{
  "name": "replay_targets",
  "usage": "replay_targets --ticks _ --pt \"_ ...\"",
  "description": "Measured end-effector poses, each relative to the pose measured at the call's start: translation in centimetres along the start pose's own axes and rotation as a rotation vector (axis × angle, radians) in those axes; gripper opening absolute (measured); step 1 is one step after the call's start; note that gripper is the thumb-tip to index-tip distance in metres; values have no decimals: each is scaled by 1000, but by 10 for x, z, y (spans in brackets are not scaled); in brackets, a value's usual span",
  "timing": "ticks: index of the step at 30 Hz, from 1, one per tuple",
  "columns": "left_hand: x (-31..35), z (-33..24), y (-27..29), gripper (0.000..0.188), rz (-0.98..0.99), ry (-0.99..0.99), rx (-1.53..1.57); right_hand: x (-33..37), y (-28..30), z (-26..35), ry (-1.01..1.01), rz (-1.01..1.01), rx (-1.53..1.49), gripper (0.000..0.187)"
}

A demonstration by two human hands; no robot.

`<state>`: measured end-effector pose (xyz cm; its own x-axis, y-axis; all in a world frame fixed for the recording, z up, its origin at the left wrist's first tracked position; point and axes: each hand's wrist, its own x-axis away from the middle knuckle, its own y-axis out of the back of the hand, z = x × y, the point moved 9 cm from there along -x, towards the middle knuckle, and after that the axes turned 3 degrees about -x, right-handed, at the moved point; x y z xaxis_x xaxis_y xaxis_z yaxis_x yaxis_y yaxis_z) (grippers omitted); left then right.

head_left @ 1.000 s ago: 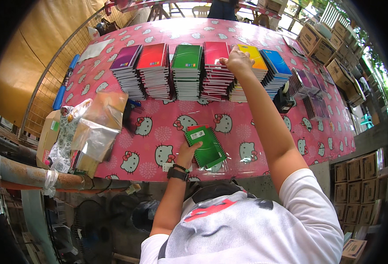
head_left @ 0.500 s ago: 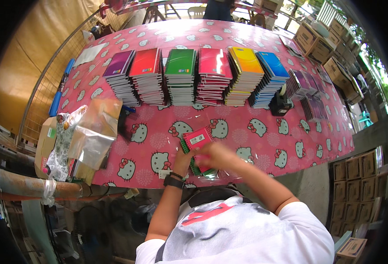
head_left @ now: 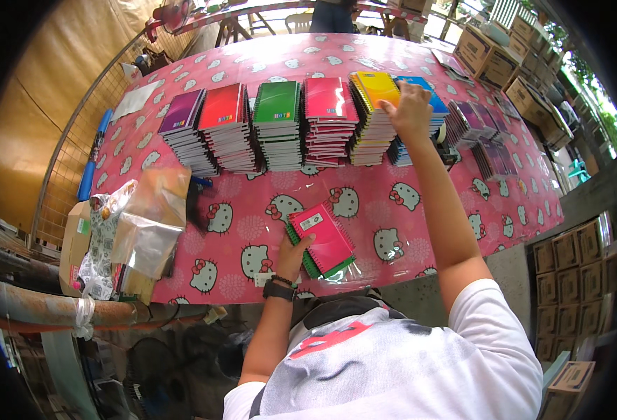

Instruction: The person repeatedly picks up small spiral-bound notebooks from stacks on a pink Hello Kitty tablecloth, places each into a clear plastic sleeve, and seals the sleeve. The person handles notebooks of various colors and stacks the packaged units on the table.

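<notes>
Pink notebook [head_left: 324, 239] over green notebook [head_left: 312, 267]: our left hand [head_left: 294, 253] holds both in its grip, near our edge of the worktop [head_left: 237, 222]. Our right hand [head_left: 413, 115] is over the blue stack [head_left: 438, 106], its thumb by the yellow stack [head_left: 374, 133]; we cannot tell whether that grip holds anything. We judge this to be picking from the stacks; the next move calls for pinching off one notebook while the left pair stays put.
</notes>
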<state>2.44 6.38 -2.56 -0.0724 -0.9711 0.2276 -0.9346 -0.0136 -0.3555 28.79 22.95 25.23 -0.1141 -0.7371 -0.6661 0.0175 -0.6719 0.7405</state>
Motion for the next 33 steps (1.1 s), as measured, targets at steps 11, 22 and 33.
replay_targets --ticks 11,22,33 --pt "7 -13 -5 38 -14 10 19 -29 -6 26 220 433 -58 25" --pt "2 5 7 39 -10 88 180 111 42 127 965 589 -264 11" --pt "15 -26 -19 54 96 -47 -60 129 14 103 710 147 -887 18"
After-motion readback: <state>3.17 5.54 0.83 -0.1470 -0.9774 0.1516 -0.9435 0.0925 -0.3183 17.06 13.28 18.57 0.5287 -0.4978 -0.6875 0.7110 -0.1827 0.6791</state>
